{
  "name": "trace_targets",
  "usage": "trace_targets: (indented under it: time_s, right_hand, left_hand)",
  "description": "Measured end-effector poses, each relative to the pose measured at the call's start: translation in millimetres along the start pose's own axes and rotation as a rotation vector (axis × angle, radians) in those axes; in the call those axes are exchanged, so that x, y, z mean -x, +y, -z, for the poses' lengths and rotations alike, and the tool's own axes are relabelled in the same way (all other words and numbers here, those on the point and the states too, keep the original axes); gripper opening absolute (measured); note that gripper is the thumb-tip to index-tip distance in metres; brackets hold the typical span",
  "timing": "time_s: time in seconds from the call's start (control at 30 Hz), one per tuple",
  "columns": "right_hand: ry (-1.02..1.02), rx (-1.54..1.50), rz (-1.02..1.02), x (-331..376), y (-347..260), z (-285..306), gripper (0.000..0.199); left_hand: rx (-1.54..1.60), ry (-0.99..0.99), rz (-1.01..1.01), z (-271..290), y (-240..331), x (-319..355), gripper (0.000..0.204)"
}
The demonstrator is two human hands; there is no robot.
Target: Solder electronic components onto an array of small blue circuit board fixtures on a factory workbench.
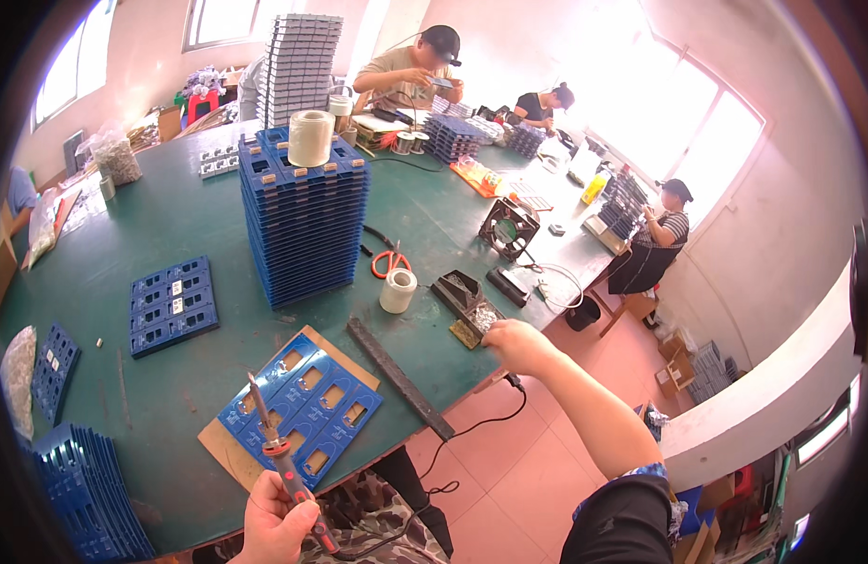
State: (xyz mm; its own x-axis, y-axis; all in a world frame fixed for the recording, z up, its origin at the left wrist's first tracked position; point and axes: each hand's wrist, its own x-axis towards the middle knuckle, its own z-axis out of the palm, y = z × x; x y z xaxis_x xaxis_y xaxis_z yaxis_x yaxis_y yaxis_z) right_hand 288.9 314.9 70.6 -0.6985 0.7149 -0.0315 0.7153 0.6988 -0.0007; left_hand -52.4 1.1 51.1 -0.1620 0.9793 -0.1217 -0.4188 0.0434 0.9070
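My left hand [281, 520] is wrapped round the handle of a soldering iron [285, 465], its tip pointing up and away over a blue plastic panel [302, 406] with several rectangular openings. That panel lies on a brown board [224, 451] at the table's near edge. My right hand [518, 346] reaches across to a small dark box [460, 299] holding shiny silvery bits [484, 318]. Its fingers are drawn together at the box's near end; what they pinch, if anything, is hidden. A yellowish pad [465, 335] sits against the box.
A dark bar [396, 376] lies right of the panel. Behind it stand a tape roll [398, 291], orange-handled scissors [390, 263] and a tall stack of blue panels [307, 226]. More panels [175, 305] lie left. A fan [509, 228] stands farther back; several people work around the table.
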Motion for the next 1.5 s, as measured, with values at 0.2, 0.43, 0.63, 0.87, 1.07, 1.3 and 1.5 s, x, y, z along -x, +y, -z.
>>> trace_targets:
  time_s: [0.2,0.43,0.63,0.87,1.07,1.3,1.5]
  right_hand:
    - [-0.212,0.093,-0.024,-5,-31,0,0.025]
    - [-0.342,0.313,-0.032,-21,-40,-3,0.015]
    - [-0.386,0.407,0.011,-26,-47,-1,0.009]
    - [-0.444,0.285,-0.098,-29,-38,0,0.011]
    - [-0.002,0.212,-0.193,-22,12,5,0.013]
    - [-0.055,0.076,-0.077,-6,3,-1,0.018]
    - [-0.306,0.237,-0.107,-9,-24,-1,0.014]
  left_hand:
    - [0.001,0.015,0.017,1,-1,2,0.025]
    - [0.018,0.004,0.009,-1,-1,2,0.027]
    - [0.005,0.005,-0.003,0,-3,-1,0.025]
    - [0.008,0.012,0.003,0,-2,1,0.024]
    - [0.023,0.002,0.011,-2,0,2,0.024]
    - [0.016,0.003,-0.003,-2,1,3,0.024]
    - [-0.008,0.007,0.017,-5,3,4,0.023]
